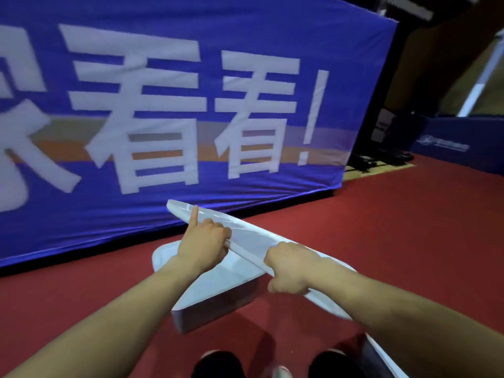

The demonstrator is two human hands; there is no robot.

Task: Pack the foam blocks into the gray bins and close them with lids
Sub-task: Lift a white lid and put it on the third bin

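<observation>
Our left hand [203,241] is gripping the near edge of a flat pale gray plastic lid [245,234], fingers curled over the rim while the index finger is pointing straight along its upper face. Our right hand [289,268] is clamping the same edge further right, fingers wrapped under it. We are holding the lid tilted, and it is running as a diagonal from upper left to lower right.

Open red floor [395,227] is stretching out to the right and in front of us. A tall blue fabric banner with large white characters [191,64] is closing off the left and the far side, its lower hem reaching the floor just behind the lid. A low blue barrier [463,143] and some dark equipment [381,156] are standing well apart at the far right.

A rectangular gray plastic bin [215,306] is sitting on the floor directly below our hands, one corner pointing toward us. Its top is showing as a flat pale surface, and we cannot tell what it is holding. The lid is hanging over the bin's far right part; whether the two are touching we cannot tell. Another pale gray rim [381,356] is showing at the lower right, beside our dark shoes [215,364].
</observation>
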